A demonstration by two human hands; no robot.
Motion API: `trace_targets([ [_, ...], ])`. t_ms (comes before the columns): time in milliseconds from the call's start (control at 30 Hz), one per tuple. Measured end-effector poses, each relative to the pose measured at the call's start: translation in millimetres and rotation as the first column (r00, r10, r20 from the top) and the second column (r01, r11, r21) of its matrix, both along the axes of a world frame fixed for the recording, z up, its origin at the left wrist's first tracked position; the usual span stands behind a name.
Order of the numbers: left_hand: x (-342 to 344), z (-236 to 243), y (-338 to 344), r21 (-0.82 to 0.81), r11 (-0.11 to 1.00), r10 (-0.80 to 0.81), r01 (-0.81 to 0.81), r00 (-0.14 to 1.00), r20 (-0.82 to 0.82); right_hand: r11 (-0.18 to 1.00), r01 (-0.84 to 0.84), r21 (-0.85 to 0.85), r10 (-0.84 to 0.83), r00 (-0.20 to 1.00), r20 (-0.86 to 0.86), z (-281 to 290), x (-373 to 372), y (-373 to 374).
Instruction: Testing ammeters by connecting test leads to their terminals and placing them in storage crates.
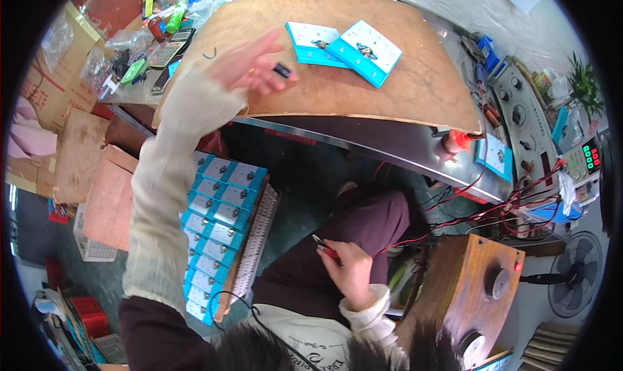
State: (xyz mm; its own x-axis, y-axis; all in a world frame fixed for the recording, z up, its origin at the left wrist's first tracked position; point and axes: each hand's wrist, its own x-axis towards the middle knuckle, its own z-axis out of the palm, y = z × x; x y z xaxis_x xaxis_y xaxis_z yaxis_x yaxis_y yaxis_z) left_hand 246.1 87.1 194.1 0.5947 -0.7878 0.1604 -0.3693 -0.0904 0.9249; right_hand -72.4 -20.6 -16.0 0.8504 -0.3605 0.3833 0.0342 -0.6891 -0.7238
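Note:
My left hand [250, 66] is stretched out over the brown board [259, 98], its fingers partly spread and slightly blurred. Between its fingertips is a small black block-shaped part [281, 70]; its kind is too small to make out. To the right of that hand lie two blue-and-white boxes [373, 50], one overlapping the other, with printed pictures on top. Above my lap, my right hand [352, 272] is closed on a red test clip [329, 250] with a pointed metal tip. A red wire [405, 242] runs from near this hand toward the instruments on the right.
Many similar boxes [220, 212] fill a crate at lower left. A wooden cabinet with knobs [454, 287] stands right of my legs, near a fan [574, 274]. Instruments [525, 111] and tangled red wires line the right side. A calculator [170, 50] lies at upper left.

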Motion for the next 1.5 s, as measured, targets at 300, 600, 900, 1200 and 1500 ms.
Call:
trace_targets([
  [300,13.8,-36.4,-15.4,-0.145,0.898,0.431,-0.417,0.898,0.086,0.932,0.362,0.016,-0.359,0.930,-0.080,-27.0,-63.8,-57.5],
  [600,-175.8,-117.0,5.8,-0.287,0.879,0.113,-0.381,0.751,-0.651,0.759,0.516,0.396,-0.476,0.856,-0.202,19.1,-50.9,-65.8],
  [900,-191.6,-159.3,-25.5,-0.154,0.960,0.060,-0.233,0.709,-0.703,0.992,0.099,0.083,-0.103,0.994,0.047,51.0,-0.1,-38.6],
  [1200,-192.5,-175.0,-16.3,-0.136,0.951,0.075,-0.278,0.633,-0.770,0.989,0.093,0.113,-0.088,0.995,-0.051,40.9,0.0,-25.9],
  [1500,-187.5,-182.8,-10.0,-0.169,0.948,0.047,-0.270,0.644,-0.764,0.730,0.249,0.636,-0.269,0.961,-0.068,40.8,-6.5,-7.9],
])
